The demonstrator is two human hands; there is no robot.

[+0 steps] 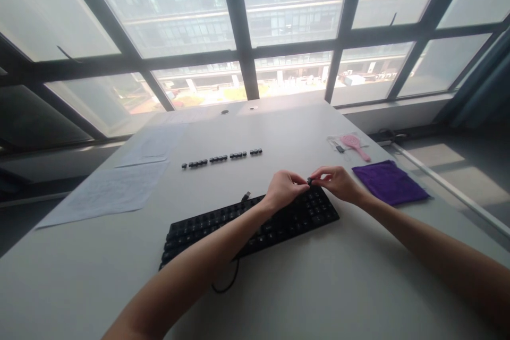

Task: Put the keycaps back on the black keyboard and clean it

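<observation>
A black keyboard [255, 223] lies at a slant on the white table, partly covered by my left forearm. Over its upper right part my left hand [285, 188] and my right hand [334, 180] meet, fingertips pinched round a small dark piece [309, 181] that looks like a keycap. Both hands touch it from opposite sides. Beyond the keyboard, small black keycaps [218, 159] stand in a row of short groups. The keyboard's top row looks partly hidden by my left hand.
Paper sheets [107, 188] lie at the left of the white table [303, 287]. At the right are a purple cloth [390, 182], a pink hairbrush [354, 143] and a small black item by a clear bag. A cable [231, 284] curls below the keyboard; its plug [246, 196] shows above.
</observation>
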